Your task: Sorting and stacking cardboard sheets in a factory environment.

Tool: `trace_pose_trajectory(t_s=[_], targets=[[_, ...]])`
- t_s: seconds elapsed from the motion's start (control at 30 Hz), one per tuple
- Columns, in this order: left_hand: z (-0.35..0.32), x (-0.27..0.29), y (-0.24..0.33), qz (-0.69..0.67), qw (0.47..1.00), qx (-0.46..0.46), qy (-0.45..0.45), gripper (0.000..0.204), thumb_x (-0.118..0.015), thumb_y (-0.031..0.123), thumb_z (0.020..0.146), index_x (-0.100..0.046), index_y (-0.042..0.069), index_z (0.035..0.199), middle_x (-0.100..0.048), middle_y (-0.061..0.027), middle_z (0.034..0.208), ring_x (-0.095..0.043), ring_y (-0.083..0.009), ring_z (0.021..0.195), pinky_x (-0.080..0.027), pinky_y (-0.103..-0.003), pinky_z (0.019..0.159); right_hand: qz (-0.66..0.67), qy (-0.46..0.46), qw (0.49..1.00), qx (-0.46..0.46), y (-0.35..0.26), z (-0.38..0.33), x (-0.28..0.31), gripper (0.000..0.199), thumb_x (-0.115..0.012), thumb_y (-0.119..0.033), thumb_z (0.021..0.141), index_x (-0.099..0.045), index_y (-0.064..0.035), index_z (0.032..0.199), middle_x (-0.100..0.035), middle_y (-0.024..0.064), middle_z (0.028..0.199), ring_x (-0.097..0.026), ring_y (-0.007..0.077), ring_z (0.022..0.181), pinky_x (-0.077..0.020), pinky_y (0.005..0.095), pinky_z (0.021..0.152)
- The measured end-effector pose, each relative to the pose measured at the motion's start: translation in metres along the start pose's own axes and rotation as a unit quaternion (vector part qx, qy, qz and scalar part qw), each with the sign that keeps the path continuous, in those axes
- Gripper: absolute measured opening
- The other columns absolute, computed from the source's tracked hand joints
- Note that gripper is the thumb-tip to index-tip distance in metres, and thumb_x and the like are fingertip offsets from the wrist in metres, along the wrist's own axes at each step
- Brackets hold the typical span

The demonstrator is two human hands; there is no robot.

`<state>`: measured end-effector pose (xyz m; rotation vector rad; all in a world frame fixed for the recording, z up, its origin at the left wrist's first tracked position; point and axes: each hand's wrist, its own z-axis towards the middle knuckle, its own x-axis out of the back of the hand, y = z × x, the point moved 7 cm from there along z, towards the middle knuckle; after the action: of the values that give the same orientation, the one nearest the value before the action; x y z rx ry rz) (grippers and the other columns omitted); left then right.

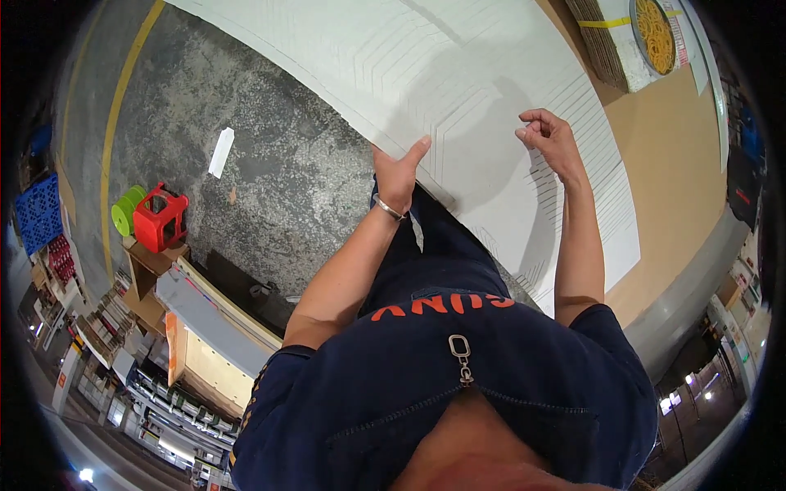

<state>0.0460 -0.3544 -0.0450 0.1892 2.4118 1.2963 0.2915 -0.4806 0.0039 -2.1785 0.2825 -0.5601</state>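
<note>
A large white cardboard sheet, marked with rows of thin cut or crease lines, spreads in front of me. My left hand grips its near left edge, thumb on top; the other fingers are mostly hidden beneath. Over the sheet's right part hovers my right hand, its fingers loosely bent and apart, with nothing visible in them. Its shadow falls on the white surface.
Brown board lies right of the sheet, with a strapped cardboard stack and a round tray of yellow bands at far right. On the left are a red plastic stool, a green roll and a white scrap on the floor.
</note>
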Motion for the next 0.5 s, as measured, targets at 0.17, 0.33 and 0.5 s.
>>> trace_pose_trajectory(t_s=[0.17, 0.33, 0.5], targets=[[-0.0019, -0.001, 0.0019, 0.021, 1.0, 0.006, -0.008, 0.068, -0.075, 0.004, 0.072, -0.035, 0.0, 0.126, -0.049, -0.0125, 0.12, -0.05, -0.0219, 0.109, -0.041, -0.034, 0.093, -0.031, 0.02, 0.999, -0.015, 0.0062, 0.0009, 0.0016, 0.025, -0.071, -0.01, 0.077, -0.061, 0.0017, 0.097, -0.052, -0.005, 0.065, -0.046, 0.0037, 0.06, -0.0396, 0.019, 0.058], [-0.0016, -0.0018, 0.0022, 0.034, 0.999, 0.002, 0.004, 0.066, -0.075, 0.005, 0.073, -0.036, -0.001, 0.126, -0.05, -0.0124, 0.12, -0.05, -0.0219, 0.109, -0.042, -0.034, 0.094, -0.033, 0.023, 0.999, -0.005, 0.0011, 0.0008, 0.0007, 0.026, -0.072, -0.01, 0.076, -0.061, 0.0009, 0.097, -0.053, -0.0048, 0.065, -0.047, 0.0038, 0.061, -0.0402, 0.0191, 0.059], [0.0011, 0.0, -0.0038, 0.016, 0.999, 0.023, 0.018, 0.069, -0.075, 0.003, 0.07, -0.036, -0.001, 0.126, -0.05, -0.0125, 0.119, -0.051, -0.0223, 0.108, -0.042, -0.033, 0.092, -0.034, 0.026, 0.999, -0.012, 0.0019, -0.0032, 0.0051, 0.027, -0.073, -0.011, 0.076, -0.061, 0.0007, 0.098, -0.054, -0.004, 0.066, -0.048, 0.004, 0.061, -0.0407, 0.0197, 0.059]])
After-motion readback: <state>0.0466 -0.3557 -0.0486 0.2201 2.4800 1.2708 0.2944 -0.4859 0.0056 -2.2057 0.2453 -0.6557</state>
